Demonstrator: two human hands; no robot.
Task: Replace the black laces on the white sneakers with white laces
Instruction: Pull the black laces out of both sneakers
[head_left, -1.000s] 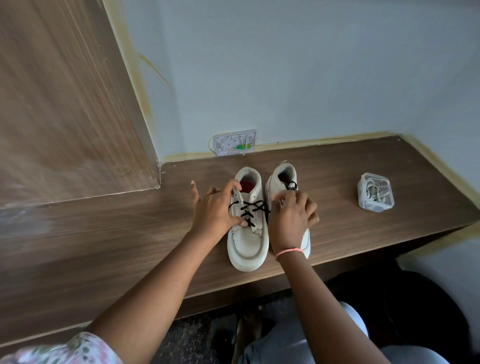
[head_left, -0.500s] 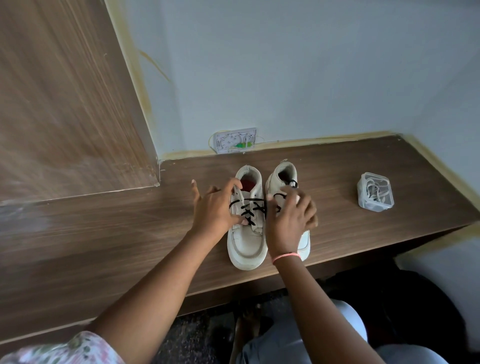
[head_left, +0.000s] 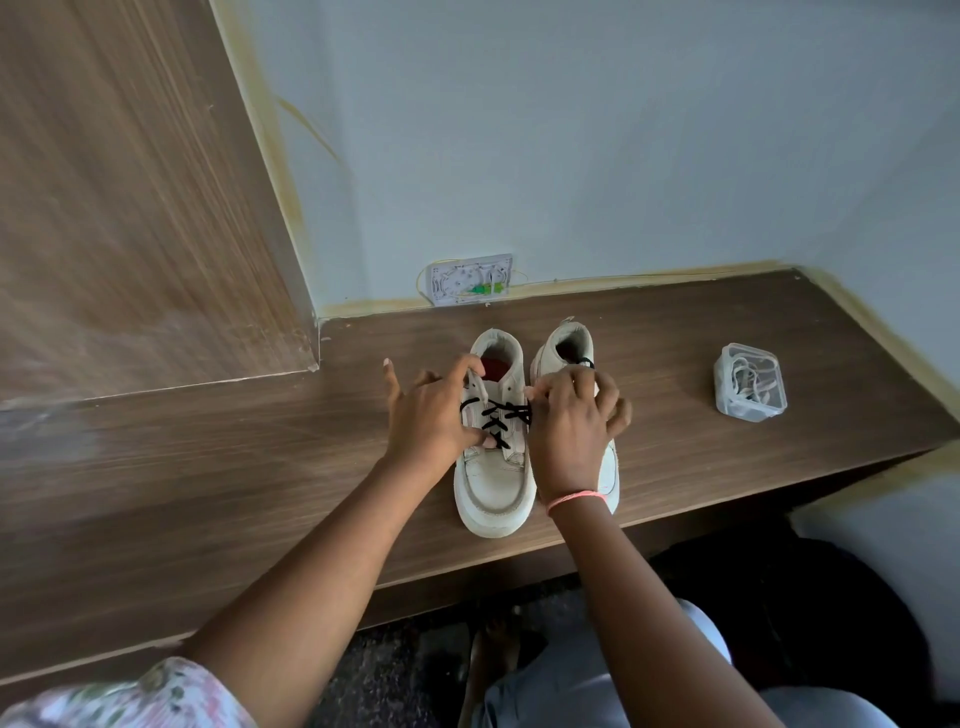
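Two hands (head_left: 436, 410) (head_left: 569, 431) on black-laced sneaker (head_left: 496, 483), white laces (head_left: 750, 382) apart

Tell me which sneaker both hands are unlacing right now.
The left sneaker, the one with black laces crossing its open front. Left hand and right hand both work there; the right sneaker sits mostly hidden behind the right hand.

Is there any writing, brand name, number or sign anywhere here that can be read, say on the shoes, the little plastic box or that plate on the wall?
None can be read.
White sneakers: no logo or lettering shows on the parts in view.
Clear plastic box holding the white laces: no label visible.
Wall plate: moulded shapes and a green part, any marking too small to read.
Pink wristband on the right wrist: plain.
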